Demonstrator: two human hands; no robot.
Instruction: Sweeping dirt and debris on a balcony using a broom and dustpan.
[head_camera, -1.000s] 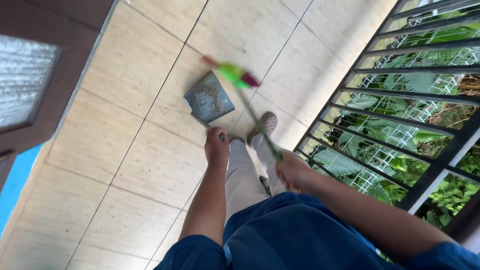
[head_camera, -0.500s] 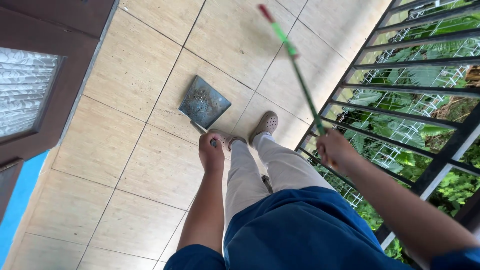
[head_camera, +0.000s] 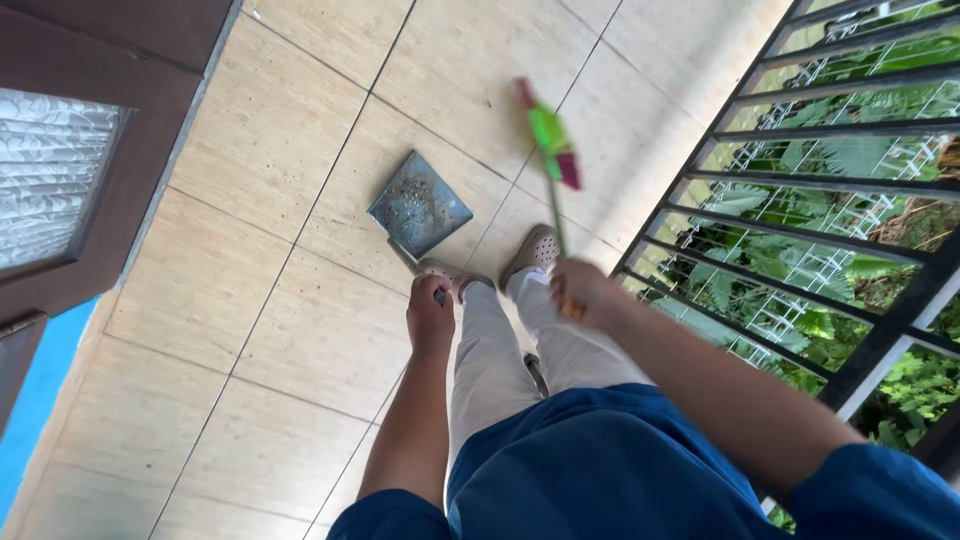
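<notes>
Your left hand (head_camera: 431, 318) is closed around the handle of a dustpan (head_camera: 419, 209), gripping it at its near end just above your left shoe (head_camera: 440, 271). The dustpan is a blue-grey square pan lying flat on the beige tiled floor (head_camera: 250, 300) in front of your feet, with specks of dirt and crumbs scattered across its inner surface. Its handle runs back from the pan's near corner toward your hand.

Your right hand (head_camera: 580, 292) is clenched on the thin green stick of a broom (head_camera: 548, 140). The stick rises from your fist away from you, and the broom's head, bright green with dark red at its ends, is blurred and sits just to the right of the dustpan, apart from it.

Your right shoe (head_camera: 531, 250) stands beside the left one, both light-coloured clogs, below pale trousers and a blue top. A dark metal railing (head_camera: 800, 210) runs along your right, with green leaves beyond it. On your left stands a brown wooden door (head_camera: 120, 120) with a patterned glass pane.
</notes>
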